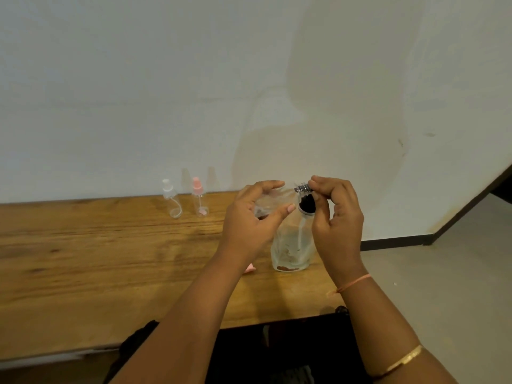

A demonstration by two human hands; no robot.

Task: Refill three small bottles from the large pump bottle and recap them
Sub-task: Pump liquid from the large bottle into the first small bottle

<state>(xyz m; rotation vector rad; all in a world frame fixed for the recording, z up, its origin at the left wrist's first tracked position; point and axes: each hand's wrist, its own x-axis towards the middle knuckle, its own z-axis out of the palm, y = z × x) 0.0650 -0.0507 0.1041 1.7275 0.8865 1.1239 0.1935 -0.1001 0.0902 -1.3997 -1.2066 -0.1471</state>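
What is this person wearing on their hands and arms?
Both forearms are bare, with no sleeves and no gloves. The right hand has a thin orange thread tied at the wrist, and a gold bangle sits farther up that arm. The left hand shows no jewellery, and its thumbnail has pale pink polish.

The bench (83, 259) is brown wood with open grain and a dull sheen. The large pump bottle (291, 245), below the right hand (338, 217), is clear, smeared plastic. Its pump head (302, 187), pinched in that hand, has shiny silver rings that look like metal. The small bottle (266, 203) in the left hand (249, 217) is clear plastic. So are the white-capped bottle (171, 200) and the pink-capped bottle (199, 200) left of that hand.
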